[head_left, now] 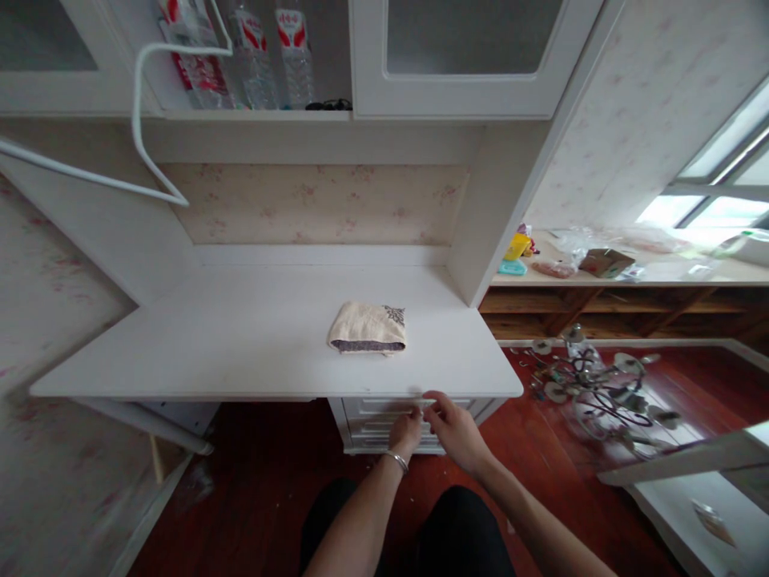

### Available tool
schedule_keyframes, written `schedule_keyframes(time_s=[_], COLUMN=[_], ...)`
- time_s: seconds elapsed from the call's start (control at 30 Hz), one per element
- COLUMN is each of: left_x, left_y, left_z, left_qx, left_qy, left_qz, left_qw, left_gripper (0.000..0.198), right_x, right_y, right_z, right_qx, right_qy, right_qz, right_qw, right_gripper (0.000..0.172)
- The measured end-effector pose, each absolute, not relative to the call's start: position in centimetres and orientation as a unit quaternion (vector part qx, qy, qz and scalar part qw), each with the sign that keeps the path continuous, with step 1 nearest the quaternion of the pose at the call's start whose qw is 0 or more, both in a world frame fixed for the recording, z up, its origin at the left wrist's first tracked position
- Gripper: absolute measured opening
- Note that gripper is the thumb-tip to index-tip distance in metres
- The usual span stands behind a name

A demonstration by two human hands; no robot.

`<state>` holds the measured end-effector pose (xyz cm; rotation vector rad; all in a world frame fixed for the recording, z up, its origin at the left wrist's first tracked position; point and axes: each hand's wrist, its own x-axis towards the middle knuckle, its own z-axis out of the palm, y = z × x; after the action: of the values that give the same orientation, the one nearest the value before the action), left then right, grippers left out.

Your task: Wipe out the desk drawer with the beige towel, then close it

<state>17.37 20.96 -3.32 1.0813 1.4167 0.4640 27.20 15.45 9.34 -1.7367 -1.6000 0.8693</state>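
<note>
In front of the drawer unit [360, 425], just below the desk's front edge, my two hands are close together. My left hand [407, 430], with a silver bracelet [396, 460] at the wrist, has its fingers closed. Beside it on the right, my right hand [455, 430] has bent fingers, with thumb and forefinger near each other by the left fingertips. A small pale spot shows between the fingertips, too small to name. Beyond them, a beige cloth pouch [366, 324] with a dark printed motif lies on the white desk [240, 336], its dark-lined opening toward me.
Overhead, a white bent metal tube [139, 104] juts in from the left. Plastic bottles [294, 56] stand in the upper cabinet. On the right, a dismantled chandelier [606, 385] lies on the red floor, below a low shelf [661, 272] with plastic bags and a box.
</note>
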Motion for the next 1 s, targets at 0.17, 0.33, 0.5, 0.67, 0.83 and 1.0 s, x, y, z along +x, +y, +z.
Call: schedule_keyframes(time_s=[0.17,0.33,0.5,0.67,0.83,1.0], left_x=[18.1,18.1,17.5,16.8,14.2,12.2], left_y=[20.7,21.2,20.9,16.6,9.4,4.6], left_z=[-4.1,-4.0,-4.0,-4.7,-6.1,-8.4], left_qx=[0.321,0.257,0.266,0.269,0.306,0.394], left_qy=[0.636,0.622,0.620,0.617,0.548,0.443], left_qz=[0.229,0.243,0.250,0.248,0.229,0.183], left_qw=[0.663,0.698,0.695,0.697,0.744,0.784], left_gripper=[0.034,0.031,0.023,0.021,0.043,0.080], right_x=[26.8,24.9,25.6,27.9,26.3,22.4], right_y=[19.9,22.8,23.6,25.0,28.3,30.3], right_z=[12.6,13.4,12.6,12.4,12.3,11.2], right_qx=[-0.646,-0.647,-0.646,-0.668,-0.652,-0.604], right_qy=[-0.672,-0.712,-0.717,-0.707,-0.736,-0.789], right_qz=[0.268,0.204,0.192,0.161,0.105,0.080], right_qw=[0.242,0.181,0.178,0.171,0.153,0.081], right_gripper=[0.032,0.034,0.029,0.031,0.044,0.050])
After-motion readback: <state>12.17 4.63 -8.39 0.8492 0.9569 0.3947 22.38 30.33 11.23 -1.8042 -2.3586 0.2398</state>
